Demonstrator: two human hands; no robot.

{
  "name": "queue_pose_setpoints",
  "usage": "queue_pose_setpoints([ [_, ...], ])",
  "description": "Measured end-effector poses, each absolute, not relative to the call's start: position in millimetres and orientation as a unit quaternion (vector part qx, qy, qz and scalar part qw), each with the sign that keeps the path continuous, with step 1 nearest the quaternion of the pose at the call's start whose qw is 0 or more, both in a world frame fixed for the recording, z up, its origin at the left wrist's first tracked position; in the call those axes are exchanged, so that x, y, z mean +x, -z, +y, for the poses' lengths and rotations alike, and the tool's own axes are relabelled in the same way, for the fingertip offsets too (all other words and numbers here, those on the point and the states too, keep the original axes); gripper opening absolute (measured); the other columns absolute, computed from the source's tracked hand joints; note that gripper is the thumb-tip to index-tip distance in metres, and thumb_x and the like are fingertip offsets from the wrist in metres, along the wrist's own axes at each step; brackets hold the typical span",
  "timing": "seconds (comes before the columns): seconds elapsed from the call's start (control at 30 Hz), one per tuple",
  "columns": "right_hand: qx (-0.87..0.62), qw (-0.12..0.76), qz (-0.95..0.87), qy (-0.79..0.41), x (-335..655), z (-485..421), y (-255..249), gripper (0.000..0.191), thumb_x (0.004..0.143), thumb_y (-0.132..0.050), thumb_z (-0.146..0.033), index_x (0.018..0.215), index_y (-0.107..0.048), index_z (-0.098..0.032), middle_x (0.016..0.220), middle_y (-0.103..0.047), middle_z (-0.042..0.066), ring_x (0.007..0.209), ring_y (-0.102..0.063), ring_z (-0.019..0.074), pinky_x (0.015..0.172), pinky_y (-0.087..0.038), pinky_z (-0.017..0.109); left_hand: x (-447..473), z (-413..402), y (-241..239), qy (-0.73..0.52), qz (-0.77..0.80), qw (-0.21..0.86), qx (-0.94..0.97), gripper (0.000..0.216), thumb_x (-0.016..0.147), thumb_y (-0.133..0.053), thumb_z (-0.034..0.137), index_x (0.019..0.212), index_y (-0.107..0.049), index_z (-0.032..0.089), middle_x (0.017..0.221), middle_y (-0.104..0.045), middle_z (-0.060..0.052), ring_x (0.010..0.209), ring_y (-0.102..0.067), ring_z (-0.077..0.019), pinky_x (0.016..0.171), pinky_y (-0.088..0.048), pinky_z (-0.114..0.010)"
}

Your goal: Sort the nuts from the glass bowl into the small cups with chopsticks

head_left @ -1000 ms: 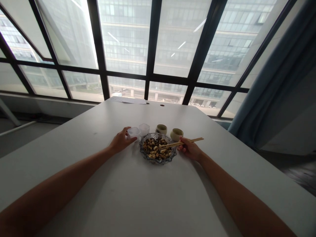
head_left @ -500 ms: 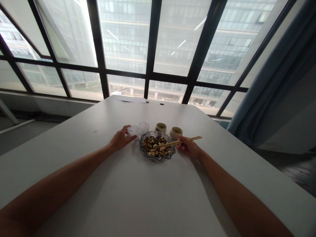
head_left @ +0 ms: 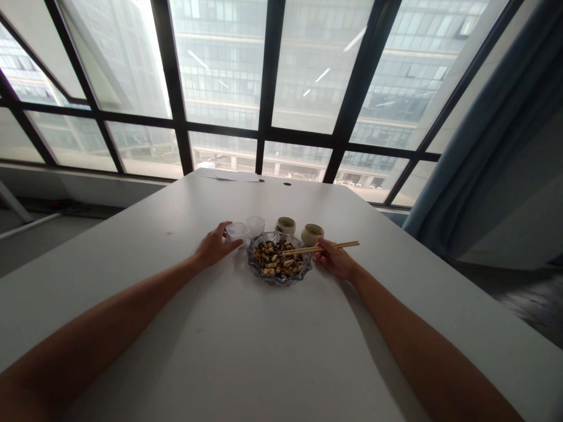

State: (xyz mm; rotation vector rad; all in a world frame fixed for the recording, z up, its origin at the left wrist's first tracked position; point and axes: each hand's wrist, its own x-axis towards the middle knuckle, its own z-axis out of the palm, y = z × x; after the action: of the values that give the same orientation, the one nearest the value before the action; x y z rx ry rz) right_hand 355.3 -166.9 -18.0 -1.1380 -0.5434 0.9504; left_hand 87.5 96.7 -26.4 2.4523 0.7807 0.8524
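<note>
A scalloped glass dish (head_left: 297,276) of mixed nuts and seeds sits in the middle of the white table (head_left: 264,351). My right hand (head_left: 334,262) grips a pair of wooden chopsticks (head_left: 323,248) whose tips reach over the dish. My left hand (head_left: 214,248) is wrapped round a small clear plastic cup (head_left: 237,231) just left of the dish. A second clear cup (head_left: 255,224) stands beside it. Two small ceramic cups, one (head_left: 285,224) behind the dish and the other (head_left: 311,233) by my right hand, stand further back.
A sheet of paper (head_left: 229,175) lies at the table's far edge, by a small round hole (head_left: 287,184). Tall windows with black frames rise behind the table. A blue curtain (head_left: 484,135) hangs at the right.
The chopsticks have levelled out a little over the dish. The view has tipped slightly, so everything sits higher in the frame. Both hands keep their grips.
</note>
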Motion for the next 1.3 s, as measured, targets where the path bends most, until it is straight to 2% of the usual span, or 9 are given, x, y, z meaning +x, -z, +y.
queue_pose_setpoints([
  [0.23,-0.517,0.695,-0.267,-0.423,358.9,-167.1,21.4,0.033,0.076,-0.082,-0.046,0.067,-0.067,-0.019,0.048,-0.063,-0.002,0.038,-0.053,0.0065,0.049,-0.052,0.018,87.0,96.2,25.6,-0.304,0.283,0.214,0.884,0.079,0.076,-0.066,0.063,0.138,-0.050,0.018,0.102,-0.070,-0.011,0.093,-0.068,-0.0279,0.083,-0.053,-0.039],
  [0.67,-0.526,0.682,-0.290,-0.416,359.7,-167.2,23.5,0.037,0.072,-0.083,-0.050,0.066,-0.065,-0.018,0.046,-0.061,-0.004,0.039,-0.052,0.0072,0.048,-0.049,0.020,87.6,97.7,27.3,-0.308,0.284,0.213,0.883,0.078,0.076,-0.067,0.063,0.137,-0.049,0.018,0.101,-0.070,-0.010,0.093,-0.069,-0.0281,0.082,-0.054,-0.040],
  [0.9,-0.514,0.688,-0.291,-0.421,363.2,-166.6,26.4,0.036,0.074,-0.082,-0.049,0.068,-0.062,-0.020,0.047,-0.061,-0.005,0.036,-0.050,0.0061,0.050,-0.051,0.021,87.6,98.9,33.4,-0.393,0.184,0.149,0.888,0.064,0.077,-0.073,0.044,0.132,-0.049,0.022,0.124,-0.063,-0.012,0.115,-0.060,-0.0288,0.096,-0.053,-0.043],
  [1.07,-0.511,0.694,-0.275,-0.426,365.0,-166.7,27.5,0.034,0.072,-0.084,-0.047,0.069,-0.064,-0.020,0.048,-0.063,-0.004,0.038,-0.054,0.0078,0.045,-0.049,0.020,87.9,98.9,33.2,-0.417,0.133,0.124,0.891,0.054,0.078,-0.072,0.035,0.126,-0.051,0.024,0.128,-0.062,-0.010,0.122,-0.056,-0.0286,0.102,-0.051,-0.045],
  [1.17,-0.504,0.699,-0.271,-0.429,364.4,-166.8,27.2,0.034,0.071,-0.086,-0.046,0.069,-0.065,-0.020,0.048,-0.064,-0.004,0.036,-0.051,0.0065,0.049,-0.051,0.021,87.5,97.2,32.1,-0.405,0.161,0.140,0.889,0.057,0.077,-0.073,0.039,0.127,-0.050,0.024,0.127,-0.063,-0.010,0.118,-0.060,-0.0285,0.098,-0.053,-0.044],
  [1.3,-0.503,0.700,-0.270,-0.429,363.0,-167.0,26.2,0.034,0.072,-0.085,-0.046,0.069,-0.065,-0.019,0.047,-0.063,-0.004,0.036,-0.052,0.0067,0.050,-0.052,0.020,87.1,95.8,29.3,-0.354,0.290,0.169,0.873,0.079,0.075,-0.073,0.055,0.139,-0.040,0.023,0.108,-0.068,-0.008,0.099,-0.068,-0.0275,0.085,-0.055,-0.041],
])
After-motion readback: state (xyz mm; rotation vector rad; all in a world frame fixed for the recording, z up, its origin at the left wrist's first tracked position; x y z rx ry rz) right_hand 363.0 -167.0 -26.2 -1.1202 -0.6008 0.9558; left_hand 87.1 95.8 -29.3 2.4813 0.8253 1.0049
